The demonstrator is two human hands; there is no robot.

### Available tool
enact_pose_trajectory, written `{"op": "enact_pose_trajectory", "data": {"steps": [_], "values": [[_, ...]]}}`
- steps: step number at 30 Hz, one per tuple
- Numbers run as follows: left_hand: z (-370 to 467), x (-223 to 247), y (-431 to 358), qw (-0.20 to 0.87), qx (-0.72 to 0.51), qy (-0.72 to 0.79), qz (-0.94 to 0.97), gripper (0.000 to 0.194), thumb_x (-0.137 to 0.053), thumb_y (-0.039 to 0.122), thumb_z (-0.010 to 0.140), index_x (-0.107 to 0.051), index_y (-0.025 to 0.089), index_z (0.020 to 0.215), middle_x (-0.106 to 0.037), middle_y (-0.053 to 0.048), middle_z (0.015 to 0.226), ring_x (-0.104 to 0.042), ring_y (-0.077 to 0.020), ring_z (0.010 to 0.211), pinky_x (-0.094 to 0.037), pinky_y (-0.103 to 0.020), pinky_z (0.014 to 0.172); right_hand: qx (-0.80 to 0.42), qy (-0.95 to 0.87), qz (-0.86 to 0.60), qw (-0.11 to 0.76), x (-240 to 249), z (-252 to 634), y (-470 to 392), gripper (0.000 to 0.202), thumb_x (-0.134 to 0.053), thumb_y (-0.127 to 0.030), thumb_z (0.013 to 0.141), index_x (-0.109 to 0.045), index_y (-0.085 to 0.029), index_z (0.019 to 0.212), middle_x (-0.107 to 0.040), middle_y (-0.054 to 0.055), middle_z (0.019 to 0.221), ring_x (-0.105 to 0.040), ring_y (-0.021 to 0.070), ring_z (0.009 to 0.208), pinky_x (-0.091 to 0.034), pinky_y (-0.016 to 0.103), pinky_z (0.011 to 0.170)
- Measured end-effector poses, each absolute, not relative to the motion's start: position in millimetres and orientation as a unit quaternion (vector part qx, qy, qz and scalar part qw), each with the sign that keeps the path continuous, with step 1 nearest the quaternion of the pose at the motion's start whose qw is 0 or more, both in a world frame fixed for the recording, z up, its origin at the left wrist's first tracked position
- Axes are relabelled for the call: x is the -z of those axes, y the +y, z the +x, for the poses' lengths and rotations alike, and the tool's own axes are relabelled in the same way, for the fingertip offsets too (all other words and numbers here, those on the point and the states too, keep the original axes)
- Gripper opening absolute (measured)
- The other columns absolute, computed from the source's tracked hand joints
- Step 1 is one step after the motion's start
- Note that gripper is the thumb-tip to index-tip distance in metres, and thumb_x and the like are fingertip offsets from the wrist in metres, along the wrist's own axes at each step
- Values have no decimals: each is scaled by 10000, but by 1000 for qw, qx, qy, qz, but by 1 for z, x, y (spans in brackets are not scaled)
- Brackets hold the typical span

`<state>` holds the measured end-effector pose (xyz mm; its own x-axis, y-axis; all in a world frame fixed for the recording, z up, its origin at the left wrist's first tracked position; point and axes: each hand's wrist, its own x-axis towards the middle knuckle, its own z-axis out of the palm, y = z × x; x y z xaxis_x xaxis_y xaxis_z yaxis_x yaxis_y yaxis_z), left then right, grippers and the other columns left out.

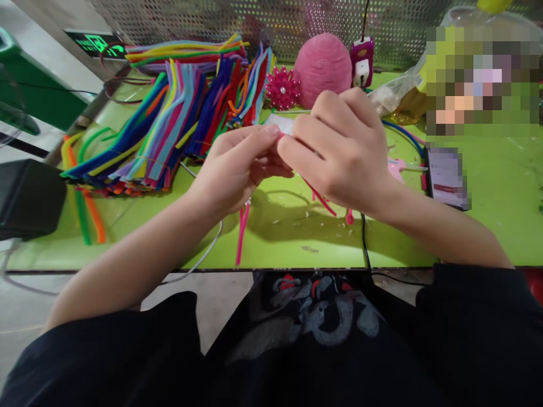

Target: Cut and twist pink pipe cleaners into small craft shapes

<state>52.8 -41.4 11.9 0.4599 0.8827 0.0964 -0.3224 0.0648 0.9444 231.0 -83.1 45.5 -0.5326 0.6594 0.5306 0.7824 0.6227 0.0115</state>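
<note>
My left hand (241, 164) pinches a small pink piece at its fingertips, meeting the fingertips of my right hand (339, 147), whose fingers are curled. Most of the piece is hidden by the fingers. A pink pipe cleaner (319, 198) sticks out below my right hand. Beneath my left hand lies another pink pipe cleaner (241, 237) on the green table (280, 249). Just beyond the fingertips is a whitish sheet (285, 123). Behind it stand a pink flower with beads (283, 89) and a pink ball of yarn-like strands (323, 68).
Bundles of coloured pipe cleaners (163, 130) cover the back left. A black box (31, 198) stands at the left edge. On the right are a phone (447, 176) and a plastic bag (394, 93). A black cable (365, 243) runs over the front edge.
</note>
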Motion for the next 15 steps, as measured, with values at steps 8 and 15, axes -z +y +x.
{"op": "enact_pose_trajectory", "data": {"steps": [8,15], "values": [[48,-5,-31,680,-380,322,538,220,-726,253,976,-706,133,793,-686,-10,731,-700,-83,638,-592,-159,598,117,-889,-392,208,-35,239,-78,506,-230,-298,1172,-704,-233,1007,-704,25,949,-643,215,1178,-495,453,1015],[41,2,-23,576,-433,282,634,262,-873,404,869,-807,153,835,-732,-23,730,-680,-74,604,-573,-144,559,149,-871,-428,189,-43,243,-83,379,-398,-313,1100,-694,-132,1251,-693,161,1220,-618,314,1231,-504,472,1014]]}}
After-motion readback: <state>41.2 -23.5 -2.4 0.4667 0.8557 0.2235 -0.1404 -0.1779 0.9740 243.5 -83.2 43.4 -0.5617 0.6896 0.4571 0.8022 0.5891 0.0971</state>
